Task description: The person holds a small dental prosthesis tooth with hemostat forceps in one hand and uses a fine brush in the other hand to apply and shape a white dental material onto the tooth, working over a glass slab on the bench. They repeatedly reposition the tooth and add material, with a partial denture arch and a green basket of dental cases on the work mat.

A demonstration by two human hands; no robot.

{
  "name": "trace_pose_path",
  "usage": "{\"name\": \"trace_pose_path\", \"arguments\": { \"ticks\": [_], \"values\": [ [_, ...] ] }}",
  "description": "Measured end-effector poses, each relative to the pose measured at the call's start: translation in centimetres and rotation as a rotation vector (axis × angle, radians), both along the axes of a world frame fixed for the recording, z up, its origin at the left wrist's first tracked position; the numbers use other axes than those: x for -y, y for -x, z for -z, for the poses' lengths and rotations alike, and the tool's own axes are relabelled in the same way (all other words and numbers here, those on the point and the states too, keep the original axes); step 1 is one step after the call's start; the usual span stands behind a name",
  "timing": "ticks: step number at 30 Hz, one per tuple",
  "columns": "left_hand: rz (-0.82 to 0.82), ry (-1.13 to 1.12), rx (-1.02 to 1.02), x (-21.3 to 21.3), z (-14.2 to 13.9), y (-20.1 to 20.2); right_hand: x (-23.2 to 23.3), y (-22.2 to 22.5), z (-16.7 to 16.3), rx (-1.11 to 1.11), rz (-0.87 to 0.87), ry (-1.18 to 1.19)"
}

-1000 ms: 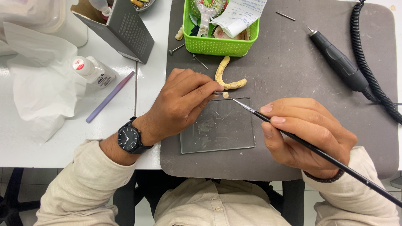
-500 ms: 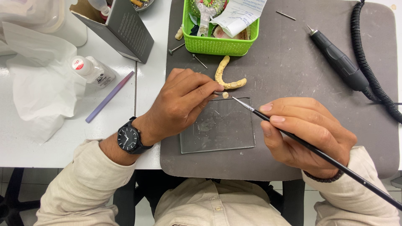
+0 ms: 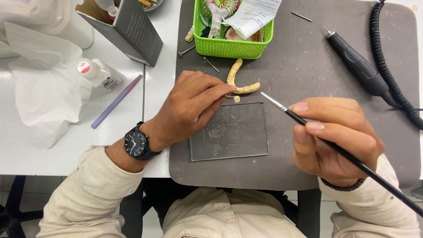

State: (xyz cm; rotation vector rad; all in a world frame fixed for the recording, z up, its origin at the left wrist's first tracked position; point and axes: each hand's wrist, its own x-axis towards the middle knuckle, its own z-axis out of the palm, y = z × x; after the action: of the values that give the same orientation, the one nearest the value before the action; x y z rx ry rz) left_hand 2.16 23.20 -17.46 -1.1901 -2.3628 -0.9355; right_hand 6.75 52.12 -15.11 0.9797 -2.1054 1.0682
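- Left hand (image 3: 189, 105): bare, with a black wristwatch (image 3: 136, 144) on the wrist at its 7 o'clock; round dark dial, pale hands, black strap.
- Right hand (image 3: 335, 136): bare, with a thin dark beaded bracelet (image 3: 341, 184) on the wrist at its 6 o'clock.
- Both arms wear long cream sleeves (image 3: 83, 194) of creased fabric.
- Cream shirt front (image 3: 227, 216) with small pale buttons, at 6 o'clock of the view.
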Motion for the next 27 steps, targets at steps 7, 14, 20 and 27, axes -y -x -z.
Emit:
{"name": "trace_pose_path", "arguments": {
  "ticks": [7, 14, 20, 27],
  "values": [
    [0.0, 0.0, -0.011, 0.3, 0.1, 0.0, 0.2, 0.9, 0.9, -0.097, -0.013, 0.115],
    [-0.004, -0.056, 0.015, 0.5, -0.2, -0.1, -0.1, 1.4, 1.2, -0.128, 0.08, 0.053],
    [-0.051, -0.169, 0.133, 0.9, -0.8, -0.6, -0.4, 2.5, 0.9, -0.187, 0.171, -0.033],
    [-0.018, -0.827, 0.903, 1.0, -0.7, -0.8, 0.4, 3.5, 0.8, -0.067, 0.247, 0.02]
  ]
}}
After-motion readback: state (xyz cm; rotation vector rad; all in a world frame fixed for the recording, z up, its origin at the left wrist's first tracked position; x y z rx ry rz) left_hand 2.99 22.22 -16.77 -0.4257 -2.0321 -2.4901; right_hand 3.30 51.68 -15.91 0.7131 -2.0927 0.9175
